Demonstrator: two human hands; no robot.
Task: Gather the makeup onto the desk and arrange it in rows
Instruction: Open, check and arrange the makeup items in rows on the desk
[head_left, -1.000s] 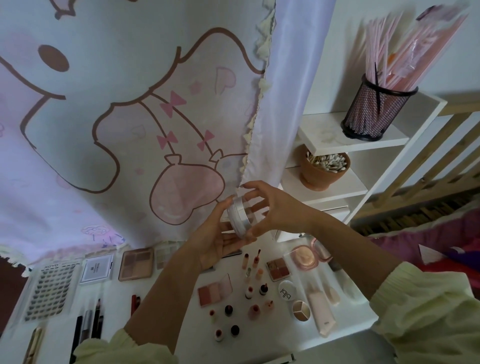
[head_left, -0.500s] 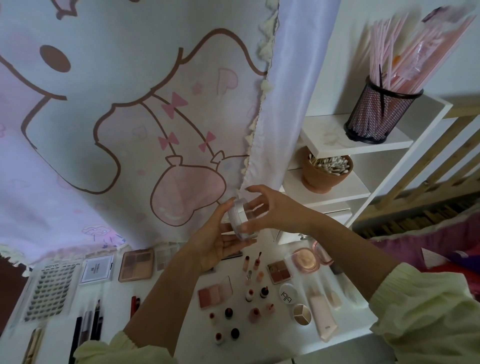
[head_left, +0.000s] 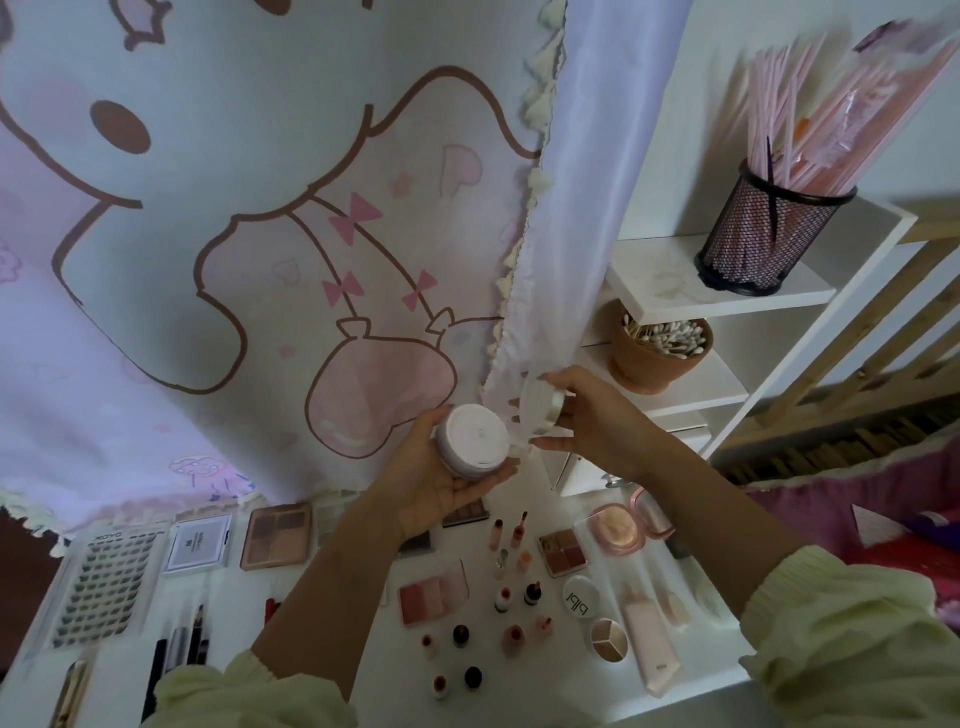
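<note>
My left hand (head_left: 441, 480) grips a round white jar (head_left: 472, 439) above the desk, its white inner seal facing me. Just to the right, my right hand (head_left: 587, 415) holds the jar's lid (head_left: 543, 410) by its rim, apart from the jar. Below, the white desk (head_left: 717, 680) carries makeup in rows: eyeshadow palettes (head_left: 278, 535), a blush palette (head_left: 434, 595), several small bottles (head_left: 501, 600), pink compacts (head_left: 618, 530), tubes (head_left: 652, 649), pencils (head_left: 179, 649) and a lash tray (head_left: 106, 587).
A cartoon-print curtain (head_left: 260, 234) hangs behind the desk. A white shelf unit (head_left: 727, 301) at the right holds a black mesh cup of pink sticks (head_left: 769, 228) and a terracotta pot of cotton swabs (head_left: 660, 348). Wooden slats and red bedding lie far right.
The lid has come off the jar: my right hand drew it to the right while my left hand turned the jar's open top towards me.
</note>
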